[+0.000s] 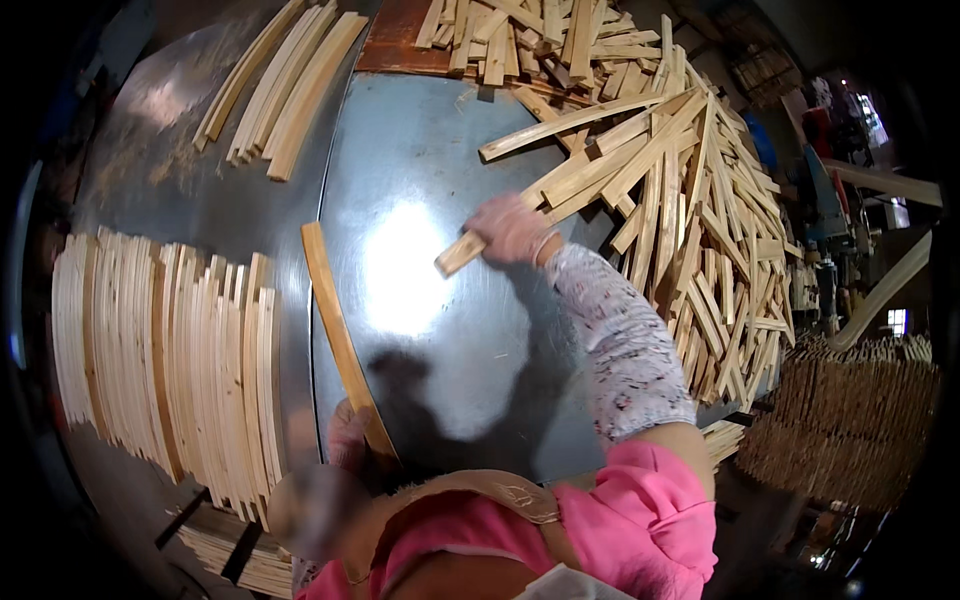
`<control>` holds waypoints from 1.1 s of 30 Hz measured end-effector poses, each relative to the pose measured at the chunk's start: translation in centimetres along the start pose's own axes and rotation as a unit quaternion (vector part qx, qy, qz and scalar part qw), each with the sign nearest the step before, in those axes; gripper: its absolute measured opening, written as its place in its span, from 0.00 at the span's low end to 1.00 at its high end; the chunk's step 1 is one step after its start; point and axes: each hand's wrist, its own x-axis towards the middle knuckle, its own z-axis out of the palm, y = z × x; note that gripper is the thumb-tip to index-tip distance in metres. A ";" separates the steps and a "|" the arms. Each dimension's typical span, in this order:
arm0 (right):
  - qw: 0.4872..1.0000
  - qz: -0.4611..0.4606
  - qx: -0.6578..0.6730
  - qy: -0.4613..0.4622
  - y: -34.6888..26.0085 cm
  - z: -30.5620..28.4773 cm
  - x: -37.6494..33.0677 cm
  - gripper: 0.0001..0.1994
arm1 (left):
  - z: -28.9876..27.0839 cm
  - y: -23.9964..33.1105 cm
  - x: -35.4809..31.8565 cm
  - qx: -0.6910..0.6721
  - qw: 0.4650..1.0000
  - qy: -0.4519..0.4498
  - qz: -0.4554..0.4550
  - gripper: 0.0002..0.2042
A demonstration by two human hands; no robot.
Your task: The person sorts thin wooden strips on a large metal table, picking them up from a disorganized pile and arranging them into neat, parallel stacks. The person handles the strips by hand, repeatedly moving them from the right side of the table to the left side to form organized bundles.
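Observation:
My right hand [508, 230] is closed around a pale wooden slat [459, 254] whose near end sticks out over the metal tabletop. Behind the hand, the slat runs toward a large heap of loose slats [655, 180]. Low on the left, my left hand [347, 436] grips the lower part of another, browner wooden slat [338, 318]. That slat slants up and away across the seam in the tabletop. The left forearm is smeared by motion, and the left fingers show only in part.
A grey metal tabletop [440, 130] carries the work. To the left stands a long row of slats on edge [170, 360]; several more slats [290, 85] lie at the far left. A reddish-brown board [392, 45] is at the back. Stacked wood [835, 425] stands at the right.

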 end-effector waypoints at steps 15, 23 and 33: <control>0.959 -0.166 0.100 0.206 -1.5 0.5 0.9 0.23 | 4.3 2.2 5.8 -0.041 0.997 -0.006 -0.065 0.13; 0.938 0.272 -0.118 0.182 15.8 2.9 7.4 0.20 | 4.6 3.3 5.0 -0.070 0.996 0.006 -0.049 0.17; 0.905 -0.065 0.031 0.419 2.0 1.7 -1.9 0.28 | 4.6 3.1 4.2 -0.150 0.984 0.026 -0.097 0.17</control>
